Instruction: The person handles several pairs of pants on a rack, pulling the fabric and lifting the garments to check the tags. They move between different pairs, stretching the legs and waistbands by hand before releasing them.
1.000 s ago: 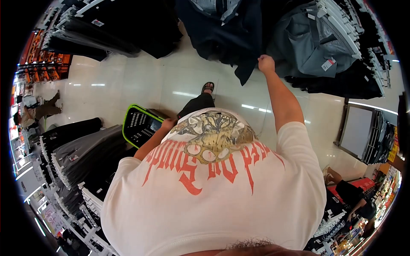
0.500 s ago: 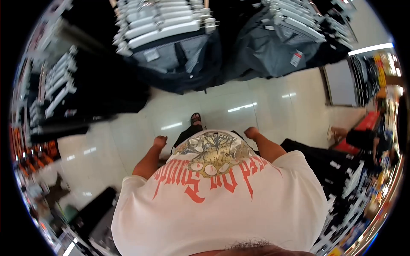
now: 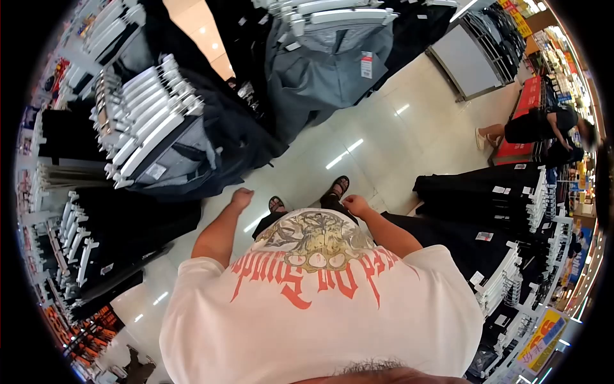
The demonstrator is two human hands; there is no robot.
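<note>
My left hand [image 3: 242,198] hangs at my side with its fingers curled in, and nothing shows in it. It is nearest to a rack of dark blue trousers [image 3: 240,150] on white hangers [image 3: 153,128], apart from the cloth. My right hand [image 3: 355,205] is also loosely closed by my hip, with no object visible in it. Black trousers [image 3: 435,240] hang just to its right. Ahead, grey trousers [image 3: 329,70] with a red-and-white tag [image 3: 366,65] hang from white hangers.
Pale glossy floor tiles [image 3: 384,134] run between the racks. A grey panel stand [image 3: 470,57] stands ahead on the right. Beyond it, a person in dark clothes [image 3: 534,128] is beside a red display [image 3: 527,96]. More black trousers [image 3: 128,237] hang at the left.
My view has turned right, so the dark blue and grey trousers have shifted left. Both my feet now show, where only one did before. My hands remain low at my sides.
</note>
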